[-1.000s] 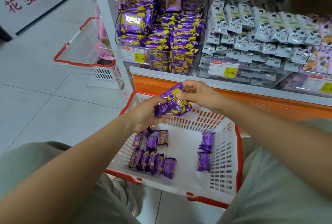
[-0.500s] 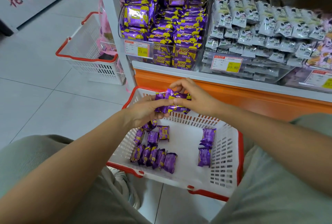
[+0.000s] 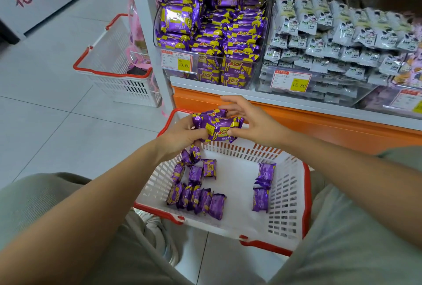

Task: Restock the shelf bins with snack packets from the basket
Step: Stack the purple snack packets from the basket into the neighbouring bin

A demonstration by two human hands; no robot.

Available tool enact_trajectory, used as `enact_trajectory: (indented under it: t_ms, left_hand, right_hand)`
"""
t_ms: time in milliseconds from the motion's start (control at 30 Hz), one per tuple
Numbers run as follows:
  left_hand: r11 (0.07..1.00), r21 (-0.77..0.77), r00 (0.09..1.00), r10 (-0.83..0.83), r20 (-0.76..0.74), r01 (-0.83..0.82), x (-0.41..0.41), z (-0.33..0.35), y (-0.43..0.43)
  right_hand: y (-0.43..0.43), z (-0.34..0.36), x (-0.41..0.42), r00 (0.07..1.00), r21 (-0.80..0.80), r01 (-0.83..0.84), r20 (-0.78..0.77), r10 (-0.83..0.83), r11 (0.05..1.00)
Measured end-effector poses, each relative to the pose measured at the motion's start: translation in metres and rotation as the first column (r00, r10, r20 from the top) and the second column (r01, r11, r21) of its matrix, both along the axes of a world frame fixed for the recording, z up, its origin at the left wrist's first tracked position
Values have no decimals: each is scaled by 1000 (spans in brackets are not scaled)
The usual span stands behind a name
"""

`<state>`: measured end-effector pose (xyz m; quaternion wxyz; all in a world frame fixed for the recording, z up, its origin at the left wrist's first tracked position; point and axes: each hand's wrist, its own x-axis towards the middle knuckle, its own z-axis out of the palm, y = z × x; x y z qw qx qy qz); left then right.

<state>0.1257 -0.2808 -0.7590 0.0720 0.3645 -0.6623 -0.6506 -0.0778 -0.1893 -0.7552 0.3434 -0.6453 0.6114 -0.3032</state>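
Note:
Above the far rim of a white basket with red rim [image 3: 294,220], both hands hold a small stack of purple-and-yellow snack packets [image 3: 217,127]. My left hand [image 3: 180,138] grips the stack's left end from below. My right hand [image 3: 253,122] pinches its right end between thumb and fingers, the upper fingers spread. Several more purple packets [image 3: 196,195] lie on the basket floor at the left, two others [image 3: 262,184] at the right. On the shelf above, a clear bin [image 3: 214,33] is piled with the same purple packets.
A neighbouring clear bin [image 3: 342,40] holds white-grey packets. Yellow price tags [image 3: 177,62] hang on the bin fronts over an orange shelf base [image 3: 319,122]. A second white basket [image 3: 116,65] stands on the tiled floor at the left. My knees flank the near basket.
The packets, tilted a second ago, are now gathered level between both hands and held slightly higher toward the shelf. My right hand's fingers have spread.

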Motion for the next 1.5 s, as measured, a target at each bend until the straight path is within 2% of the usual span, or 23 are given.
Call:
enact_trajectory:
  t_ms: [167, 367, 567, 667, 733, 833, 933, 1100, 1200, 1267, 1333, 1367, 1433, 1500]
  left_hand:
    - [998, -60, 1000, 17, -15, -18, -3, 1, 13]
    - [984, -157, 995, 76, -59, -84, -5, -2, 15]
    - [988, -124, 995, 79, -63, -87, -9, 5, 8]
    - [987, -121, 991, 99, -85, -109, -13, 13, 6]
    - [986, -119, 989, 107, -105, -119, -16, 20, 4]
    - [976, -172, 984, 108, -141, -131, -18, 39, -1]
    - [967, -221, 980, 89, -179, -128, -20, 60, -11]
    - [920, -362, 976, 80, -201, -150, -34, 95, -33]
    - [820, -508, 957, 153, -246, -262, -47, 111, -56]
    - [657, -695, 956, 203, -211, -293, -54, 113, -77]
    - [422, -887, 964, 251, -83, -186, -58, 111, -95]
    - [329, -937, 965, 259, -29, -117, -60, 108, -103]
    - [251, -968, 957, 280, 77, 4, -65, 104, -116]
    - [228, -968, 940, 297, 168, 101, -71, 96, -127]
  right_hand:
    - [0, 3, 0, 989, -116, -40, -146, 23, 992]
    - [2, 1, 2, 976, -154, -60, -217, 25, 986]
    - [0, 9, 3, 995, -54, 91, 49, -89, 994]
    - [-1, 18, 9, 968, 68, 49, 241, -64, 996]
    - [-5, 22, 10, 945, 67, 31, 323, -51, 997]
    - [-11, 37, 13, 940, -14, 58, 337, -50, 998]
    - [-19, 55, 13, 958, -120, 112, 275, -75, 986]
    - [-47, 89, 11, 948, -170, 228, 263, -179, 959]
    - [-75, 110, 4, 905, -205, 353, 323, -278, 913]
    - [-96, 121, -3, 848, -209, 468, 380, -369, 859]
    - [-117, 128, -10, 809, -233, 558, 365, -460, 797]
    - [-127, 129, -14, 800, -242, 582, 341, -494, 776]
    - [-146, 126, -22, 794, -248, 605, 257, -550, 757]
    - [-164, 121, -30, 791, -249, 612, 164, -590, 751]
